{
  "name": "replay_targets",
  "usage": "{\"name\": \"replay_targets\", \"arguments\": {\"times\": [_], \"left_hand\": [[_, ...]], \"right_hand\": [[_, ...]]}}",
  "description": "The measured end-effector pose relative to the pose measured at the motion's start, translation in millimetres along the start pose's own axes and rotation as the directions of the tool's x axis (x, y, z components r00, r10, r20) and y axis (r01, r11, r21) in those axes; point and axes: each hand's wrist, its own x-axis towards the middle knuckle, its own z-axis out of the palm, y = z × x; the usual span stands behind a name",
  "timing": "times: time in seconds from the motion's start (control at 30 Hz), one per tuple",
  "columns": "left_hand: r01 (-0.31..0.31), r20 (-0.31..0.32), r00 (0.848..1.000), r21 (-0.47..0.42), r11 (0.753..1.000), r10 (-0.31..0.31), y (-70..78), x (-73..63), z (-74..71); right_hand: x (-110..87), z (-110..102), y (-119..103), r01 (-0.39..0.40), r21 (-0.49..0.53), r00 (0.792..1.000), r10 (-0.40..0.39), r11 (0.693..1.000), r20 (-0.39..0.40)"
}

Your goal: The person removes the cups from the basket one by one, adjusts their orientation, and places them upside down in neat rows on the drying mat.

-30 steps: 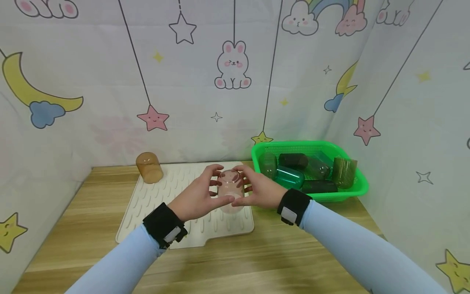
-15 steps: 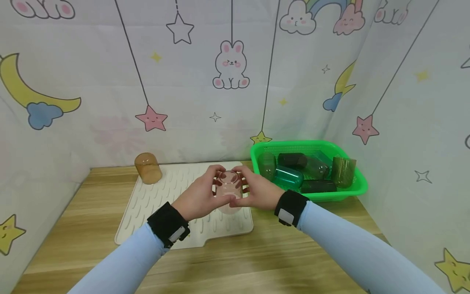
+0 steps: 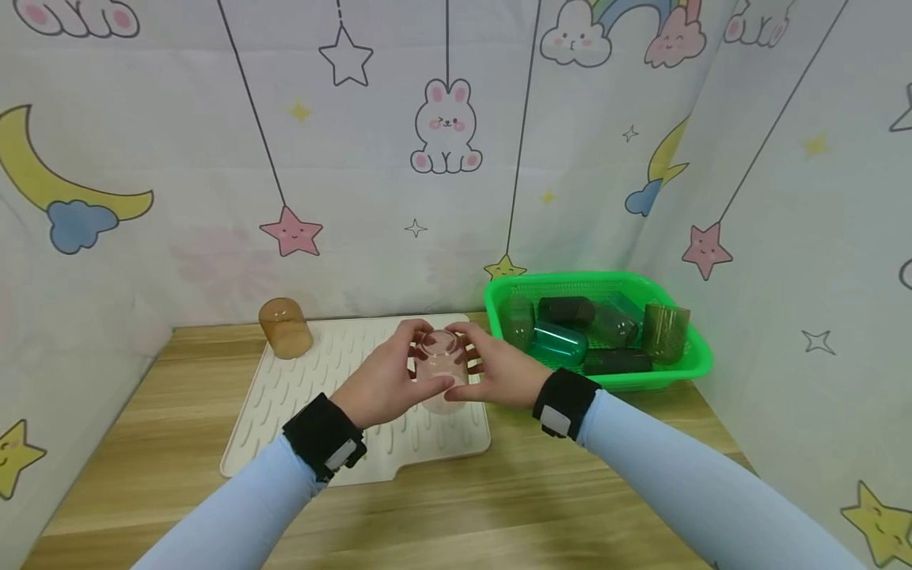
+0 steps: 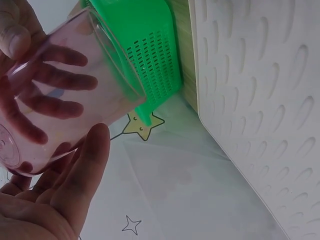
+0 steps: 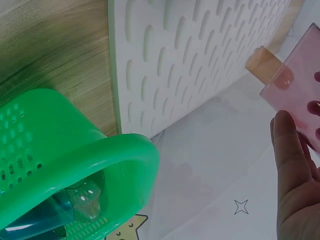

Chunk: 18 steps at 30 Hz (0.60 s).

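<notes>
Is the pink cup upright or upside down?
Upside down: in the left wrist view, the pink cup has its open rim toward the white textured mat, and its closed round base points away from it.

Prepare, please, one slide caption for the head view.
Left hand and right hand hold a pink cup above a white mat, beside a green basket.

Beyond the left grip (image 3: 385, 376) and the right grip (image 3: 502, 368), a creased white cloth wall (image 3: 370, 166) carries printed rabbits (image 3: 446, 127), stars (image 3: 292, 232), clouds (image 3: 81, 226) and moons (image 3: 21, 162); matching side walls (image 3: 791, 309) stand outward of each. Beneath both spreads a wood-grain bench (image 3: 463, 514) under soft, even light.
</notes>
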Motion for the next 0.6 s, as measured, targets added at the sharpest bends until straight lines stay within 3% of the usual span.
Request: {"name": "replay_targets", "arguments": {"times": [0.37,0.6], "left_hand": [[0.013,-0.057,0.998,0.009,1.000,-0.013,-19.6,4.2,-12.1],[0.102,-0.102,0.990,0.008,0.995,-0.101,-45.6,10.3,-23.9]], "right_hand": [[-5.9,-8,2,-0.008,-0.014,1.000,0.008,1.000,-0.027],[-8.9,-7,0,-0.022,-0.018,0.999,0.021,1.000,-0.040]]}}
